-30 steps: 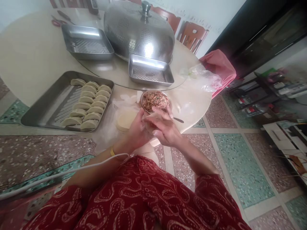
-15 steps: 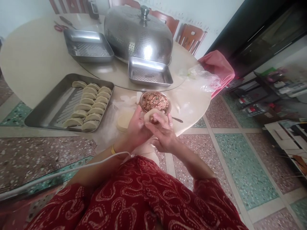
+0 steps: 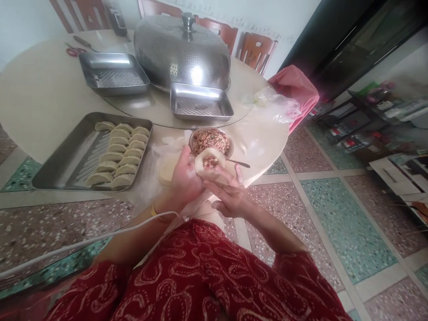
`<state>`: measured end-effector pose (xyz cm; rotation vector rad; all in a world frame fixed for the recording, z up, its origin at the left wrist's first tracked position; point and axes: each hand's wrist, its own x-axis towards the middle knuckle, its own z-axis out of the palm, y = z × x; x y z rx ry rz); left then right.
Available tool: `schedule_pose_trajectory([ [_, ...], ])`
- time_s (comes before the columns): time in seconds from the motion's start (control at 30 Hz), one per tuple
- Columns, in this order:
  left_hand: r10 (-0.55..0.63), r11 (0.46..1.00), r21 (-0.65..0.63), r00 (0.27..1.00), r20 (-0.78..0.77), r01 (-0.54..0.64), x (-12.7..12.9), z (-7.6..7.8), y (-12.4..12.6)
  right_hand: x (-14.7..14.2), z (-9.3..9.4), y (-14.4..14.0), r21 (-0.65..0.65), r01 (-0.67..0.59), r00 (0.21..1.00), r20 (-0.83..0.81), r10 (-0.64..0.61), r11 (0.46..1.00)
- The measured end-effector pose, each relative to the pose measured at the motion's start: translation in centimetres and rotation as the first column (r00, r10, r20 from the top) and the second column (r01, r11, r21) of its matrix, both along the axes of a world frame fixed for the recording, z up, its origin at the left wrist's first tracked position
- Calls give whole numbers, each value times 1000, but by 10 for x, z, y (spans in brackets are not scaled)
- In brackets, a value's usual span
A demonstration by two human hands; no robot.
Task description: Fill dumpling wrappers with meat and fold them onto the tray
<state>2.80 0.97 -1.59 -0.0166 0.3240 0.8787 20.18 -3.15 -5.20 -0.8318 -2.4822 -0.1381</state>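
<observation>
At the near edge of the worktop (image 3: 43,84): both hands together, one dough round (image 3: 199,167) between them, raised just in front of the bowl (image 3: 232,151).
Left hand (image 3: 187,176): holding; palm cupped beneath the dough round, thumb standing up beside it.
Right hand (image 3: 230,194): nothing gripped that shows; fingers stretched out, tips at the near right rim of the dough round.
Dough round: open and face up, a lump of filling (image 3: 210,162) at its middle, rim pale and unfolded.
Just changed: half a second ago right fingers covered part of the lump; now they have slid off to the rim, and the lump shows whole.
Meaning: filling looks to be in place, my judgement; edges not yet joined.
Bowl: meat mix (image 3: 211,140) heaped inside; spoon handle (image 3: 240,163) sticking out to the right.
Dough stack (image 3: 163,173): left of the left hand, on thin plastic (image 3: 145,180), partly hidden by that hand.
Big tray (image 3: 67,162): farther left; folded dumplings (image 3: 117,148) lined up along its right side, ridged floor showing at left.
Farther back: two smaller trays, metal dome lid (image 3: 160,58), scissors (image 3: 72,51).
</observation>
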Motion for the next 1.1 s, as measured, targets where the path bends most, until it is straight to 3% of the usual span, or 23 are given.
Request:
schedule_pose_trajectory([
  [0.2,-3,999,32,1000,-11,4,-1,4,-3,13,-5,-8,54,33,999,-26,-31,998],
  [0.4,-32,997,74,998,-49,36,0,7,-6,20,-12,-10,31,45,997,60,-47,998],
  [0.57,0,992,128,998,-64,8,1,15,-6,33,-20,-16,58,105,993,-51,-102,993],
  [0.7,-70,993,90,997,-35,73,5,15,-5,36,-23,-14,73,132,990,-67,-127,989],
  [0.93,-36,998,48,999,-18,37,14,10,-2,45,-25,-16,71,189,968,-182,-174,979],
  [1.1,-83,996,12,996,-19,83,18,11,0,42,-33,-16,96,182,983,-58,-177,979],
])
